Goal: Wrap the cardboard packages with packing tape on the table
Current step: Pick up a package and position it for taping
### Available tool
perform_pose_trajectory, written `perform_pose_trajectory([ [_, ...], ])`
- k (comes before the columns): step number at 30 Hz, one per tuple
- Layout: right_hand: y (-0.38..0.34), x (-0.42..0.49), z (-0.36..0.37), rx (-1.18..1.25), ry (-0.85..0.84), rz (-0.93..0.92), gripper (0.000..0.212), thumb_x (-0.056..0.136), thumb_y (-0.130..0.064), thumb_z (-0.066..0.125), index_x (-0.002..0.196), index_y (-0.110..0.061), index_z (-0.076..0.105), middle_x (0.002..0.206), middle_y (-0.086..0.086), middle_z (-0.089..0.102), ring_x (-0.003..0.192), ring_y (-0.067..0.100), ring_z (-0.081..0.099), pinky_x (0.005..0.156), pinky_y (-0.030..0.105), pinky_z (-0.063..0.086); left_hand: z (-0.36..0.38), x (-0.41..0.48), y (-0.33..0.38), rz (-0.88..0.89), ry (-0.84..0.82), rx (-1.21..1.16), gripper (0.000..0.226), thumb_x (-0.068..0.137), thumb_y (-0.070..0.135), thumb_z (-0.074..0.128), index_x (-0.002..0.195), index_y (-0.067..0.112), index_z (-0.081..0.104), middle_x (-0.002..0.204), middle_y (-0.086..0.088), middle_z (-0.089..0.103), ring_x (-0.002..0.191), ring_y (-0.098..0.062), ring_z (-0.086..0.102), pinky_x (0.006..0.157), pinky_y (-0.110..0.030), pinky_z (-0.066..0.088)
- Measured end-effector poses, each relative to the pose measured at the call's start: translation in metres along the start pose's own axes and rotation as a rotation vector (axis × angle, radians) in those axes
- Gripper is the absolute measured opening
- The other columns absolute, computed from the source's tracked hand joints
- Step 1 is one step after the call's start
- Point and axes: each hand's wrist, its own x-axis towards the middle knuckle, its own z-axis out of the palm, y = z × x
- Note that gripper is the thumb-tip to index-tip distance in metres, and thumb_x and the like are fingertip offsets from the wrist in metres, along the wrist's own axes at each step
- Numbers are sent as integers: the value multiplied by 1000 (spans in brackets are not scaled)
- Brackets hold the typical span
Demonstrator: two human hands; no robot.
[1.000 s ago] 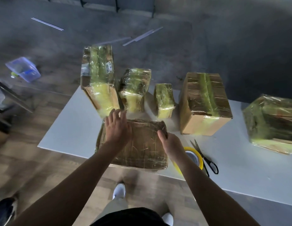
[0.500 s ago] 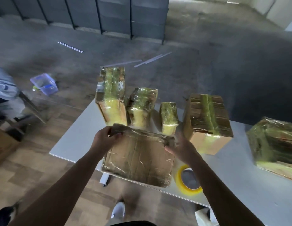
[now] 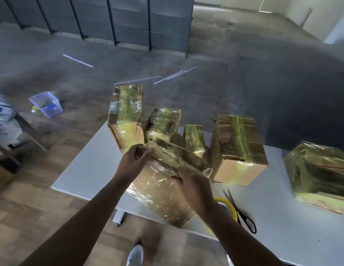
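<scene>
A flat cardboard package point(image 3: 163, 192) wrapped in clear tape is tilted up on edge above the near side of the white table point(image 3: 86, 166). My left hand point(image 3: 133, 163) grips its upper left corner. My right hand point(image 3: 195, 186) holds its right side, fingers curled over the edge. A yellow tape roll point(image 3: 229, 208) lies on the table just right of the package, partly hidden by my right wrist. Black-handled scissors point(image 3: 242, 214) lie beside the roll.
Several taped packages stand behind: a tall one point(image 3: 127, 118), two smaller ones point(image 3: 163, 123) point(image 3: 194, 139), a big box point(image 3: 237, 148) and a wrapped one point(image 3: 319, 175) at the right. A plastic tub point(image 3: 46, 104) sits on the floor to the left.
The flat package was lying on the table under my hands; both hands have lifted it and tipped it up on edge, turning it to the right.
</scene>
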Motion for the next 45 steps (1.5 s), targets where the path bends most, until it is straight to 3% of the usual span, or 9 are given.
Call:
perform_pose_trajectory([
  [5, -18, 9, -3, 93, -175, -6, 43, 93, -56, 45, 91, -20, 67, 85, 4, 69, 78, 23, 64, 66, 29, 47, -2, 7, -16, -176, 145, -55, 34, 91, 20, 62, 121, 6, 56, 100, -6, 63, 84, -23, 63, 68, -33, 51],
  [11, 11, 33, 9, -12, -350, 221, 64, 84, -63, 48, 141, -35, 39, 144, 9, 38, 132, 31, 37, 105, 55, 31, -16, 14, -34, -193, -11, -137, 32, 89, -1, 58, 118, 12, 59, 110, -9, 61, 103, -27, 58, 79, -30, 49],
  [14, 10, 33, 17, 98, -458, 422, 86, 80, -65, 57, 150, -34, 17, 135, 11, 45, 122, 29, 48, 100, 42, 41, -14, 18, -39, -196, -38, 28, 38, 89, 11, 62, 126, 10, 56, 109, -5, 60, 102, -22, 58, 81, -26, 45],
  [18, 3, 31, 25, -46, -427, 374, 90, 80, -68, 57, 149, -24, 22, 118, 11, 55, 106, 27, 57, 87, 36, 50, -1, 19, -40, -170, -145, 391, 75, 65, 65, 74, 117, 15, 53, 113, -3, 51, 102, -23, 54, 86, -43, 53],
  [29, 14, 63, 25, 165, -540, 589, 95, 72, -73, 62, 138, -10, 34, 119, 5, 63, 104, 25, 61, 86, 37, 49, 22, 17, -38, -320, -26, 126, 113, 61, 34, 90, 145, 6, 21, 144, -15, 28, 124, -31, 42, 105, -45, 42],
  [34, 15, 50, 9, 226, -460, 578, 77, 71, -73, 64, 121, -15, 52, 109, 0, 65, 98, 20, 61, 80, 35, 51, 18, -9, -28, -795, -255, -373, 51, 75, 42, 78, 102, 3, 61, 102, -19, 67, 92, -37, 65, 83, -54, 54],
  [39, 28, 59, -36, 334, -485, 583, 87, 74, -73, 60, 126, -6, 42, 99, -5, 59, 91, 16, 64, 64, 27, 47, 17, -9, 12, -636, -299, -387, 26, 80, 26, 75, 94, 7, 62, 91, -14, 69, 79, -29, 66, 70, -43, 57],
  [42, 40, 67, -51, 473, -421, 578, 107, 66, -80, 61, 143, -13, 31, 130, 0, 52, 119, 23, 54, 86, 32, 47, 19, -6, 35, -488, -258, -346, 27, 78, 25, 77, 97, 9, 66, 93, -11, 72, 83, -27, 69, 74, -39, 56],
  [45, 43, 66, -68, 626, -395, 585, 97, 51, -88, 62, 127, -28, 54, 112, -9, 66, 101, 15, 63, 91, 36, 51, 23, -7, 55, -296, -190, -347, 20, 76, 16, 78, 93, 16, 69, 85, -2, 73, 71, -13, 68, 59, -25, 51],
])
